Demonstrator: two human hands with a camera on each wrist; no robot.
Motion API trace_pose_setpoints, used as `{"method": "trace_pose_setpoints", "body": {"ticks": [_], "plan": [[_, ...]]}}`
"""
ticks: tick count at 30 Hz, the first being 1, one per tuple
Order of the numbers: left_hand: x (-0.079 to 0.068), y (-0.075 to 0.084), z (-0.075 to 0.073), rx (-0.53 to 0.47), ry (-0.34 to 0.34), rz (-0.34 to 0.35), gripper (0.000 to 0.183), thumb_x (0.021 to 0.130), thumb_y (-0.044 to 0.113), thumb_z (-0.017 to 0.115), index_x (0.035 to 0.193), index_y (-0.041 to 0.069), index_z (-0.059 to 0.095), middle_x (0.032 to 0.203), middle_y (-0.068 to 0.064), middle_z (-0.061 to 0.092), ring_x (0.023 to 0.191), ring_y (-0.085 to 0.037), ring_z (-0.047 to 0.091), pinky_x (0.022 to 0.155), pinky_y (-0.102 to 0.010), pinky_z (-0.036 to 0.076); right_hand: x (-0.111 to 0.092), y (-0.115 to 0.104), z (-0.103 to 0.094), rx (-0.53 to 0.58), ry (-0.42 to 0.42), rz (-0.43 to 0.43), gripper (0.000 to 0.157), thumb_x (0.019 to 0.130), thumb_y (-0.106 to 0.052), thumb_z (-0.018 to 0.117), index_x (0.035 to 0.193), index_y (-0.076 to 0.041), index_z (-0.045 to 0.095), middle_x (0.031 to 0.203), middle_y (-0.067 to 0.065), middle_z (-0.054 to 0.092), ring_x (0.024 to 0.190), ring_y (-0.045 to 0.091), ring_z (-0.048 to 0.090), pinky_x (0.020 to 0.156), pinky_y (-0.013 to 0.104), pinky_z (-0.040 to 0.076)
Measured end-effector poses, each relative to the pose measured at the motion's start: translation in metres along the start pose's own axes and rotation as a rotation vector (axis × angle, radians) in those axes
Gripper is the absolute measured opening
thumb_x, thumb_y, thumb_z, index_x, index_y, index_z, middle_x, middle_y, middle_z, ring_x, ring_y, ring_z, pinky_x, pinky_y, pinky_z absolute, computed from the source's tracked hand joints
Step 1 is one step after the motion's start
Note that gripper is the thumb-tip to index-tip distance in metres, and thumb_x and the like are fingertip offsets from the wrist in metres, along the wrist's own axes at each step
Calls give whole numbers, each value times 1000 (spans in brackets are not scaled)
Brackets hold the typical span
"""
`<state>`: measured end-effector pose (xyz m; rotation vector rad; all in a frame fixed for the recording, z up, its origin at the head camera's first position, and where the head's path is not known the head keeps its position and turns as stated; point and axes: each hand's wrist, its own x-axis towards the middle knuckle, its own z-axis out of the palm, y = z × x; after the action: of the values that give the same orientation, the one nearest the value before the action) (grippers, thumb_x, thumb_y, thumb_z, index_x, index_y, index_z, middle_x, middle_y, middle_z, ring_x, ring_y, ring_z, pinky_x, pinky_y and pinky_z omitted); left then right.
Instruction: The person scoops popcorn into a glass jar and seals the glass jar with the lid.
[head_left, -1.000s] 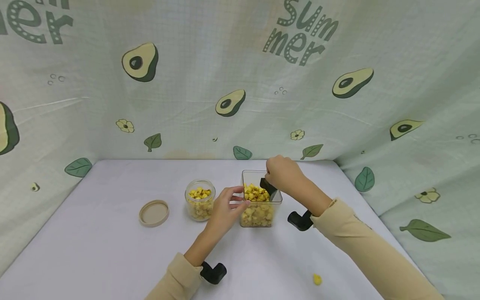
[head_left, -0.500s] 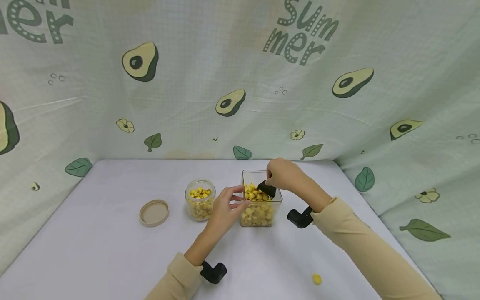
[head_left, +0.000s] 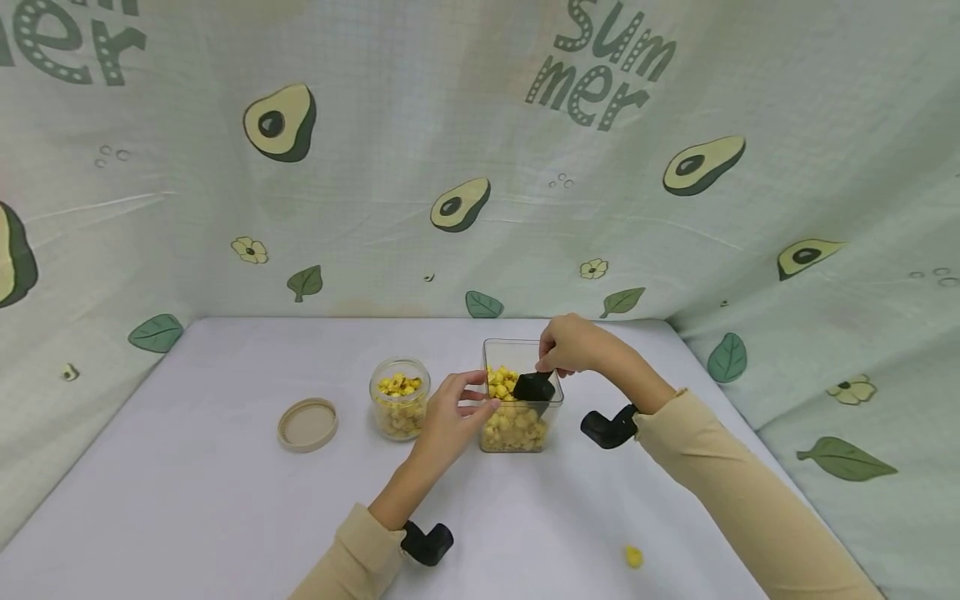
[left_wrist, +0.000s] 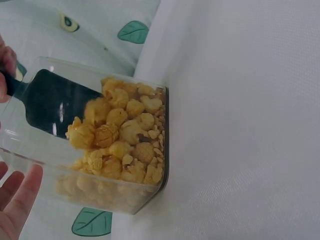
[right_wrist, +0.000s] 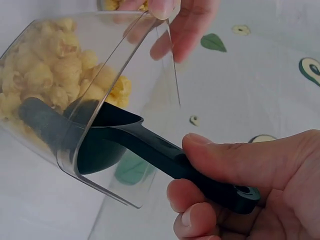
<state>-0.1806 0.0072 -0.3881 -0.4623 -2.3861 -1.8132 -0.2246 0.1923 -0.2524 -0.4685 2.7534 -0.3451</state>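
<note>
A clear square container of yellow popcorn stands on the table. My left hand holds its left front corner, thumb at the front and fingers along the left wall. My right hand grips the handle of a dark scoop between thumb and fingers. In the right wrist view the scoop's bowl lies inside the container by the wall, against the popcorn. From the left wrist the scoop's broad back is visible, with popcorn by its edge. How much it carries is hidden.
Left of the container stands a round clear jar partly filled with popcorn. A beige round lid lies further left. One loose yellow piece rests near the front. A printed cloth hangs behind the table.
My right hand has turned the scoop and shifted slightly right and down, bringing its bowl toward the container's right front. The left hand stays in place.
</note>
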Motion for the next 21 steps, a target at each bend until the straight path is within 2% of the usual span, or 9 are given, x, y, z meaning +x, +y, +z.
{"method": "trace_pose_setpoints", "body": {"ticks": [7,14,21], "plan": [[0,0,-1,2,0,-3,44,86,20,67,126,5,54,119,-8,55,100,-20,59,82,-24,55,0,8,3,50,30,26,15,87,-16,64,79,-4,67,59,3,59,52,11,49,49,21,42],[0,1,-1,-6,6,8,44,85,20,67,125,4,54,118,-8,55,99,-20,59,82,-25,55,0,25,5,149,6,-8,14,87,-13,63,77,-3,66,57,0,57,50,11,47,47,21,39],[-1,2,0,17,7,4,42,86,20,66,124,4,55,118,-8,55,99,-20,58,83,-26,55,-1,35,29,229,48,17,14,88,-15,63,78,-5,67,56,-1,58,50,10,48,47,21,39]]}}
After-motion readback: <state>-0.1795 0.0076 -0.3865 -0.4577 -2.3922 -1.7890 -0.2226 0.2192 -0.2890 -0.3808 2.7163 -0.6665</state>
